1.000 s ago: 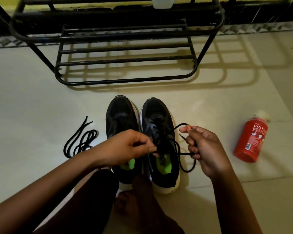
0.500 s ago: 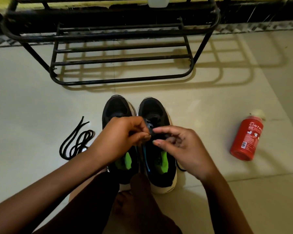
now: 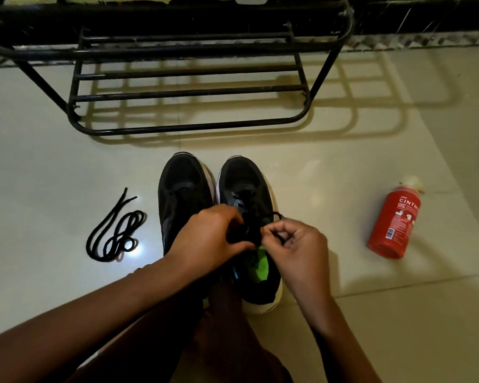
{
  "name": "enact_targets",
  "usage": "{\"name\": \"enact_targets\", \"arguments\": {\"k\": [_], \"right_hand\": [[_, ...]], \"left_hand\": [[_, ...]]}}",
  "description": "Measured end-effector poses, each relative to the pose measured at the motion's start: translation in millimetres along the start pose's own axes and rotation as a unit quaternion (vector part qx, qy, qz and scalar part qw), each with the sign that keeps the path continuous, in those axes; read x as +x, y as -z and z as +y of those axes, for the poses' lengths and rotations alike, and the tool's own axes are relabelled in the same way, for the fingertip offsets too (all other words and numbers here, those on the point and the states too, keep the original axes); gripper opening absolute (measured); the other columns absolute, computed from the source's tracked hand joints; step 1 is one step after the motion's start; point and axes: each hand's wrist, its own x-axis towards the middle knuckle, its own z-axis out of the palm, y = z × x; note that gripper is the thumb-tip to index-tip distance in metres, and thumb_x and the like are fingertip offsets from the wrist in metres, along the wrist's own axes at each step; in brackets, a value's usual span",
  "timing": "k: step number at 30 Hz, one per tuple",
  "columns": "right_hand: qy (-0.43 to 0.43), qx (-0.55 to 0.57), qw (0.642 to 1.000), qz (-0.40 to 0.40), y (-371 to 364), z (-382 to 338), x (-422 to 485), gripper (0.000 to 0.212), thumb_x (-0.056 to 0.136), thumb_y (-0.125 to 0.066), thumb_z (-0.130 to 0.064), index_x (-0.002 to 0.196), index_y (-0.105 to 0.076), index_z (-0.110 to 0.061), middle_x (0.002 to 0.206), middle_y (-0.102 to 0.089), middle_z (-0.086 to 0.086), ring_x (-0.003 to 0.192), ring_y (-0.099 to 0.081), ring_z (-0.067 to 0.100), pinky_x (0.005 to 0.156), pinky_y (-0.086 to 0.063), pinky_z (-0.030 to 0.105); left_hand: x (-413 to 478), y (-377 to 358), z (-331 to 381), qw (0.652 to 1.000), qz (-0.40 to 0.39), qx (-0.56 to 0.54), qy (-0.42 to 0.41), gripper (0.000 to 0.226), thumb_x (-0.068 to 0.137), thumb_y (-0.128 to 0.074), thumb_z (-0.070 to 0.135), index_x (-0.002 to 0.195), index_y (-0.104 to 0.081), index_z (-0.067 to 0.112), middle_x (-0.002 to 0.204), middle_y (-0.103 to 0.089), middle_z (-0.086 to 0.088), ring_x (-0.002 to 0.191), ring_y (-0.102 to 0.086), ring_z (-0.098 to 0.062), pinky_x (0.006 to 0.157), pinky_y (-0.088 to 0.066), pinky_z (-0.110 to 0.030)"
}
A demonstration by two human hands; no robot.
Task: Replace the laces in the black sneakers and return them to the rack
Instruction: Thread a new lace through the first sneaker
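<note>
Within 1 second the right hand [image 3: 296, 247] comes in from the right, where it holds a wide loop clear of the shoe, and now meets the left hand [image 3: 210, 239] over the throat of the right sneaker [image 3: 246, 178]. Both hands are curled. The right pinches the thin black lace [image 3: 277, 215] between thumb and forefinger, and the left seems to grip the same lace at the eyelets. I judge the slack is drawn through and this shoe is midway. The left sneaker [image 3: 183, 178] shows no lace that I can make out.

Both stand side by side on the floor, toes toward the far rack [image 3: 188, 92], not on it. They are matte black mesh with pale rubber soles and green insoles. A second cord [image 3: 116, 230] lies coiled at left on glossy tile [image 3: 53, 161], a smooth red bottle [image 3: 393, 222] lies at right, and the rack is thin black metal tubing
</note>
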Motion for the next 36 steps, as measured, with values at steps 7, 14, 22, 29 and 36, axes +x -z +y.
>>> {"name": "enact_targets", "arguments": {"k": [7,14,22,29,36], "right_hand": [[0.024,-0.002,0.998,0.056,-24.2,9.7,-7.8,0.005,0.08,-0.07,-0.019,0.083,-0.074,-0.019,0.068,-0.067,-0.013,0.062,-0.062,0.001,0.055,-0.048,0.015],[0.004,0.014,0.999,0.048,-28.6,8.6,-6.9,0.007,0.082,-0.069,-0.019,0.086,-0.074,-0.021,0.075,-0.071,-0.01,0.07,-0.066,0.001,0.065,-0.057,0.031],[-0.016,-0.096,0.994,-0.048,-24.9,-2.5,-2.0,0.012,0.086,-0.064,-0.025,0.093,-0.073,-0.025,0.085,-0.072,-0.008,0.077,-0.065,0.006,0.071,-0.054,0.029],[0.071,-0.299,0.95,-0.061,-24.1,-16.6,-0.4,0.023,0.093,-0.047,-0.03,0.105,-0.065,-0.022,0.102,-0.066,-0.002,0.089,-0.062,0.018,0.064,-0.033,0.024],[0.063,-0.232,0.97,-0.039,-27.1,-8.2,-1.1,0.013,0.088,-0.058,-0.022,0.092,-0.069,-0.019,0.09,-0.067,0.0,0.079,-0.062,0.02,0.063,-0.039,0.026]], "left_hand": [[-0.9,-4.8,-0.1,0.999,0.021,-0.027,-0.011,0.023,0.081,-0.068,0.025,0.102,-0.07,0.015,0.095,-0.068,-0.001,0.086,-0.064,-0.013,0.078,-0.054,-0.029],[-1.3,-5.9,-3.7,0.979,0.034,-0.177,0.09,0.011,0.076,-0.073,0.013,0.087,-0.073,0.014,0.068,-0.062,0.017,0.067,-0.061,0.011,0.061,-0.045,-0.002],[-0.5,-5.3,-9.0,0.974,0.028,-0.198,0.106,0.012,0.076,-0.072,0.009,0.087,-0.073,0.014,0.07,-0.065,0.014,0.07,-0.063,0.007,0.062,-0.047,-0.004],[-2.7,-7.5,-8.7,0.977,0.037,-0.192,0.085,0.015,0.076,-0.073,0.011,0.09,-0.074,0.014,0.074,-0.068,0.009,0.076,-0.063,0.006,0.067,-0.046,-0.003],[0.0,-2.1,-12.8,0.983,0.026,-0.176,0.045,0.015,0.086,-0.063,0.014,0.095,-0.074,0.019,0.086,-0.07,0.012,0.08,-0.062,0.007,0.073,-0.043,-0.001]]}}
